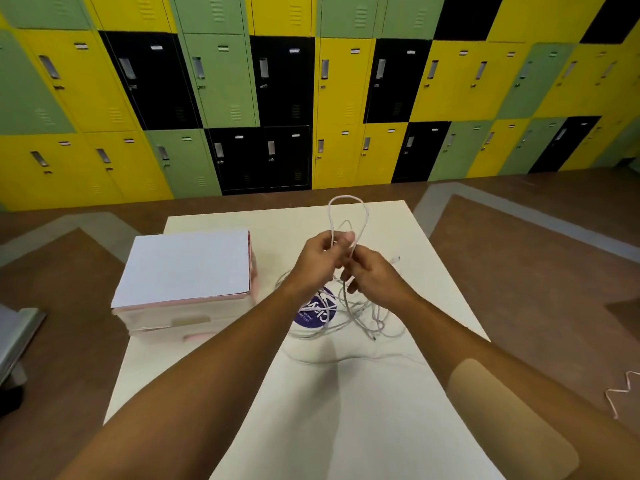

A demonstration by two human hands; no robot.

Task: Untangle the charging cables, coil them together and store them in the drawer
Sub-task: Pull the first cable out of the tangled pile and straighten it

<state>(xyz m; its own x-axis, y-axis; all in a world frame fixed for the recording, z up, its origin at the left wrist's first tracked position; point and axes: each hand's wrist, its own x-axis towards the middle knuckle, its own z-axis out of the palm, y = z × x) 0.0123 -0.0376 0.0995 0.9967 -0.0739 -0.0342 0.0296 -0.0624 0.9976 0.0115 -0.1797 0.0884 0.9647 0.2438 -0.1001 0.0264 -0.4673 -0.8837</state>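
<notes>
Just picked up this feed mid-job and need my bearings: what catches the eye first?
Dead centre, the left hand and right hand grip the white cables, one loop raised above them and the rest tangled on the cream table below. Behind, a wall of yellow, green and black lockers fills the view. A small white drawer box sits on the table's left side.

1. Table (346,410) runs near to far down the middle, with lockers (277,98) behind it along the far wall.
2. Drawer unit (187,268) sits on the table's left side.
3. Cables (360,313) lie heaped on the table right of the unit, partly over a sticker (313,313).
4. Left hand (322,254) and right hand (370,271) meet above the heap, and a loop rises from them on the far side.
5. A strand (620,393) lies on the floor, near right.
</notes>
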